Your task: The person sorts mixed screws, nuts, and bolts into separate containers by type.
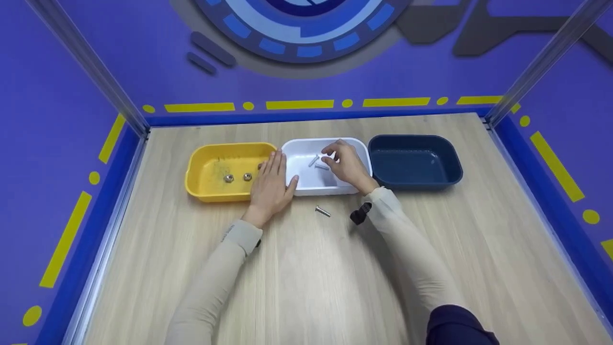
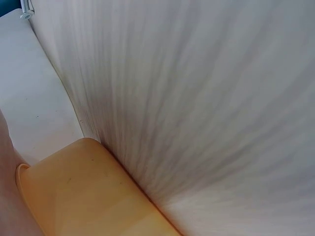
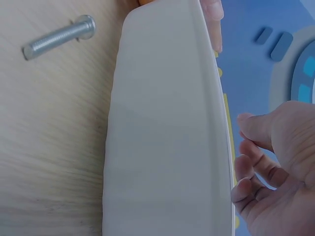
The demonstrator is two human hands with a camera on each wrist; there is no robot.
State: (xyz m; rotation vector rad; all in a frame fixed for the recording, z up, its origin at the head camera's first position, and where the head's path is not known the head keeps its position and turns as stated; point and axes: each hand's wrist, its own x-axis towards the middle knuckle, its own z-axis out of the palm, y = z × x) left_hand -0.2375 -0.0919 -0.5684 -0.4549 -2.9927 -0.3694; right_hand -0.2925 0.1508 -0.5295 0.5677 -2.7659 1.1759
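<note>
My left hand lies with straight fingers over the right end of the yellow bin, its thumb reaching toward the white bin. Two hex nuts show in the yellow bin, and another is partly hidden beside the fingers. Above the white bin is my right hand, its fingers loosely bent and the thumb apart from the index finger, with nothing visible between them. Two bolts rest on the white bin's floor. A third bolt lies on the table in front of that bin.
A dark blue bin stands right of the white one, so the three bins form a side-by-side row. Behind them, the wooden table meets a blue printed wall; side panels with metal posts flank it.
</note>
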